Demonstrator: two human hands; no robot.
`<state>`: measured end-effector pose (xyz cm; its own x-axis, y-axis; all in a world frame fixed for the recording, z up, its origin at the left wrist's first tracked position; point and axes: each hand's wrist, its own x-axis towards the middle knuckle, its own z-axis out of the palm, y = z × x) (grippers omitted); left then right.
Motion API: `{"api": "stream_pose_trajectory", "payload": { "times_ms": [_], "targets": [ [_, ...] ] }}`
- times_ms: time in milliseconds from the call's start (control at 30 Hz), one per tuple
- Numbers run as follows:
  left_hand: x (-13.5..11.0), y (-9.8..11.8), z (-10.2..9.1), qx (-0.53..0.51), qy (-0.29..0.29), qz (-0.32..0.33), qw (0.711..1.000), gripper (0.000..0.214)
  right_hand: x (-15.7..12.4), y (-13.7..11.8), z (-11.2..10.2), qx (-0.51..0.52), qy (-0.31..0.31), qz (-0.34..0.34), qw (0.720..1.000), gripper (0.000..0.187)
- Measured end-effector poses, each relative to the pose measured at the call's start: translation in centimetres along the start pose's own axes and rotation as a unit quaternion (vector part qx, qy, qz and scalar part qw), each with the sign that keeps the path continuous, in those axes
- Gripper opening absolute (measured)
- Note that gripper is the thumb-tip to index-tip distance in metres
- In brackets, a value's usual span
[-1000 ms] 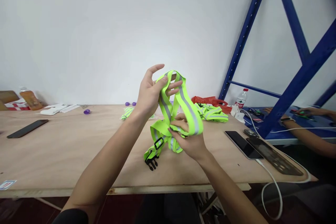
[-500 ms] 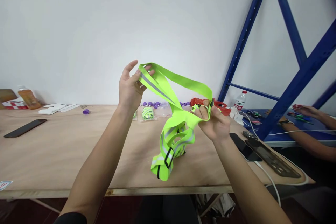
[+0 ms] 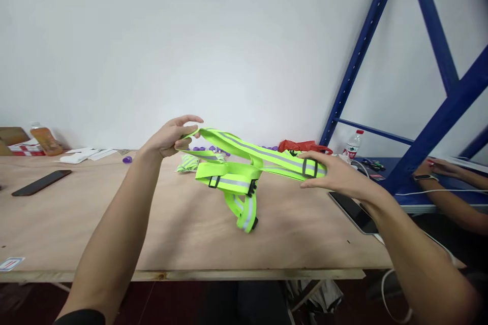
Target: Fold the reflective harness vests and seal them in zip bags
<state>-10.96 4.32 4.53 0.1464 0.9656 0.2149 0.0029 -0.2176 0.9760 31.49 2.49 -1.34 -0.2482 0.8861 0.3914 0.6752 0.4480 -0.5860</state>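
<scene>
A neon yellow-green reflective strap vest [image 3: 236, 183] with grey stripes and black buckles is stretched between my hands over the table. My left hand [image 3: 173, 137] pinches one end of its straps between thumb and fingers. At the other end, my right hand [image 3: 328, 175] holds a folded strap between thumb and fingers, by a black slider buckle [image 3: 310, 168]. The vest's lower straps hang in loops below the middle, with a black clip [image 3: 252, 188] showing. Behind the vest, a bagged striped bundle [image 3: 188, 163] lies partly covered.
On the wooden table [image 3: 114, 233] lie a dark phone [image 3: 41, 183], a purple piece [image 3: 127, 160] and another phone [image 3: 354, 212]. A red bag [image 3: 301, 145] sits at the wall. Blue rack posts [image 3: 362, 45] stand right, with another person's arms [image 3: 446, 193] beyond.
My hands have moved farther apart and the left has come down. The vest's upper loop has been pulled out into a long, nearly level strap, and its lower straps have swung and spread.
</scene>
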Motion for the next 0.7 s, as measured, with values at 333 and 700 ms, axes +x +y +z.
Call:
{"api": "stream_pose_trajectory", "payload": {
  "times_ms": [333, 700],
  "targets": [
    [-2.7, -0.7, 1.3, 0.283, -0.168, -0.042, 0.943, 0.048, 1.6, 1.6, -0.7, 0.347, 0.293, 0.016, 0.891, 0.029],
    [-2.7, -8.8, -1.6, 0.285, 0.227, 0.039, 0.930, 0.014, 1.4, 1.2, -4.9, 0.502, 0.182, 0.160, 0.830, 0.042]
  ]
}}
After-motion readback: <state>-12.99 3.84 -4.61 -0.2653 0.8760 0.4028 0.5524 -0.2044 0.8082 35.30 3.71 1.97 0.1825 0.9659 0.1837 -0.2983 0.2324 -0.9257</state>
